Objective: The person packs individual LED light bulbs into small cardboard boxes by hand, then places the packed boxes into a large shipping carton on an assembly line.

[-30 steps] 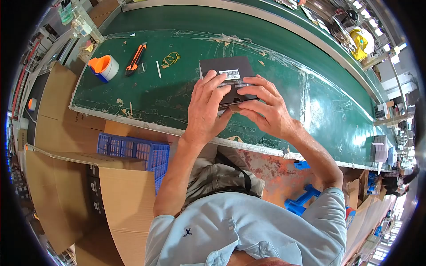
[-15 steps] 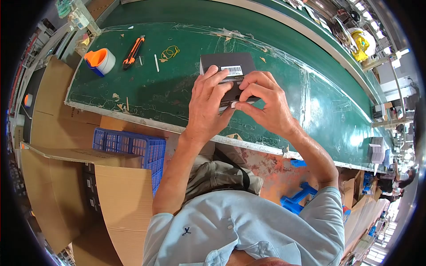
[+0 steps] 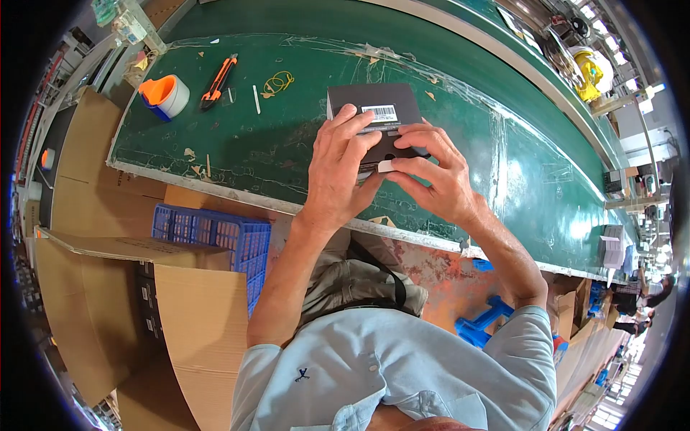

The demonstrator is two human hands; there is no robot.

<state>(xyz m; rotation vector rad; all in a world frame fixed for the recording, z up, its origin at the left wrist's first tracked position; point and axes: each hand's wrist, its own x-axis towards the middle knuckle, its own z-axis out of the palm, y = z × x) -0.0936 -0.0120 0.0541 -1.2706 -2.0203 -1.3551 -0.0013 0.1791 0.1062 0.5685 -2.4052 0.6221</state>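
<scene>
A dark grey cardboard box [image 3: 352,97] with a white barcode label [image 3: 384,113] sits near the front edge of the green table. My left hand [image 3: 336,161] holds its left side, fingers bent over the top and thumb down at the front face. At the front right corner is my right hand [image 3: 437,169], fingers curled against the box. Its index finger and thumb close around a small white tab [image 3: 386,166] at the front edge. A dark round hole shows in the box just above the tab.
On the table [image 3: 251,158] lie an orange-black utility knife [image 3: 218,82], a tape roll [image 3: 171,97], a thin white stick [image 3: 256,99] and yellow rubber bands [image 3: 279,83]. Below stand a blue crate [image 3: 248,248] and an open carton [image 3: 201,316]. A blue stool [image 3: 481,323] is at right.
The right hand's fingers have straightened a little and shifted right along the box front, showing more of the white tab. The box has turned slightly; the left hand keeps its hold.
</scene>
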